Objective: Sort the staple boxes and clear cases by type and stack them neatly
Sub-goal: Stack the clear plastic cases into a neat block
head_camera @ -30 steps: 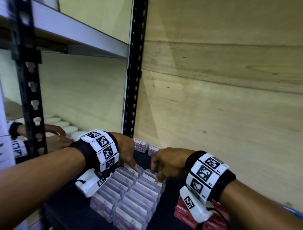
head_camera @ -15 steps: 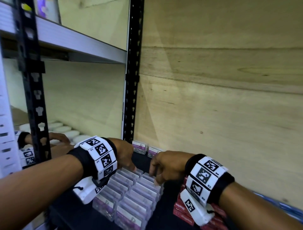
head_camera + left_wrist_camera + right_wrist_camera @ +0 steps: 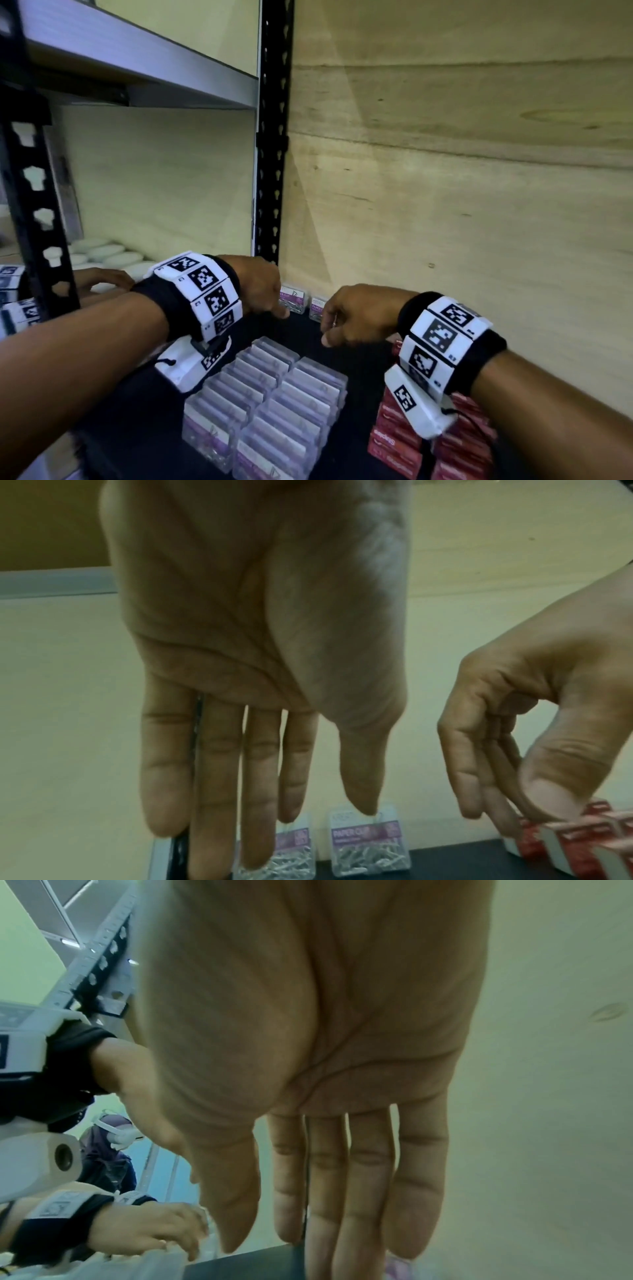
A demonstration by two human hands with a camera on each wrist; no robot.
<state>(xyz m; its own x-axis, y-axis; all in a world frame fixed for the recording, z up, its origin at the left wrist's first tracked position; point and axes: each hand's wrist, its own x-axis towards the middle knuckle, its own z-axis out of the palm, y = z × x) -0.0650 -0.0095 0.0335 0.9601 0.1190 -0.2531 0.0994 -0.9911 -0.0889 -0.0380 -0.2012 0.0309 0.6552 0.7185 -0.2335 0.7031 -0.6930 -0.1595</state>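
Both hands are lifting off the rows of clear cases and reaching toward the back of the shelf, where half a second ago they were resting on the far end of those rows. The left hand [image 3: 258, 286] is hanging with fingers straight and relaxed, holding nothing, its fingertips [image 3: 255, 840] hovering just above the two loose clear cases [image 3: 369, 842] standing against the wooden back wall [image 3: 462, 205]. The right hand [image 3: 352, 317] is coming in beside it, fingers also extended and empty in its wrist view, not yet touching anything. Nearer the person, the sorted clear cases [image 3: 270, 411] are standing in two tidy rows on the dark shelf [image 3: 359, 394], and the red staple boxes [image 3: 397, 442] are stacked to the right, partly hidden under the right wrist. Sorting seems nearly finished; the step in hand looks like collecting the two stragglers at the back. Next, each hand likely needs to pinch one case by its sides, lift it clear of the wall, and set it upright at the far end of a row.
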